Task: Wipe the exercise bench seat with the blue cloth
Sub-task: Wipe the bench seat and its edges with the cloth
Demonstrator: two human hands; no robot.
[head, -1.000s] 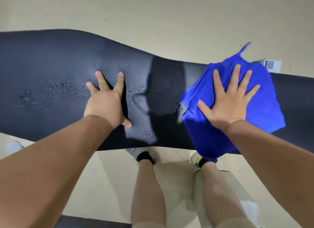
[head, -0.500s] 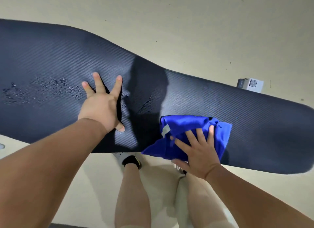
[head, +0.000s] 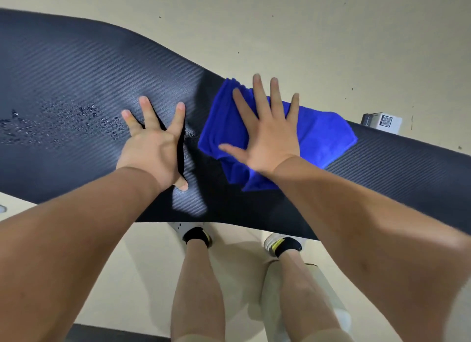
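Droplets beaded toward the left end of the exercise bench seat, its dark ribbed cover probably slick while wet. Left hand spread flat on the bare seat near mid-length, fingers splayed, holding nothing. Blue cloth just right of it, bunched in soft folds between the far and near edges, one corner reaching toward the near edge. Right hand spread flat on the cloth, palm down, fingertips blurred. Cloth judged light, limp and absorbent: best driven by flat palm pressure, not by a pinch, since folds will slide and ruck. Left end and right end of the seat cut off. Frame beneath hidden. Small box beyond the far edge, label unreadable.
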